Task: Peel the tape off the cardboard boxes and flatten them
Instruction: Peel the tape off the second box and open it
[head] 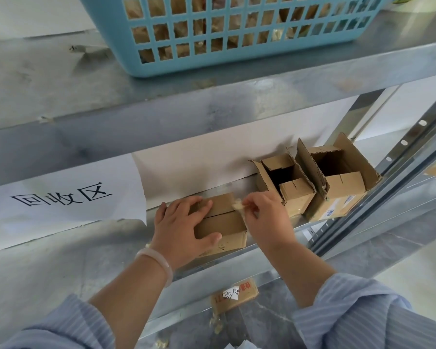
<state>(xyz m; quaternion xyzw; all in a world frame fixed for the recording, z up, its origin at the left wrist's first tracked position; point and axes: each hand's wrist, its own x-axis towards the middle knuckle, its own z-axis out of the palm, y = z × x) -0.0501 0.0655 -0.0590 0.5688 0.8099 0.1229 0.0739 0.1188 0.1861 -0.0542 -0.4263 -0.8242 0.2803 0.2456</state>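
the left hand [184, 227] lies flat, fingers spread, pressing the closed cardboard box [224, 226] down; the right hand [264, 217], fingers curled, pinches crumpled tape [238, 205] at its top edge.

Both forearms extended far-ward from near edge. Left hand [184, 227] laid palm-down on box [222, 222], fingers spread straight over top, thumb pressed along near face. Right hand [267, 220] held just right of it, tape scrap [238, 205] pinched between thumb and forefinger, remaining fingers curled.
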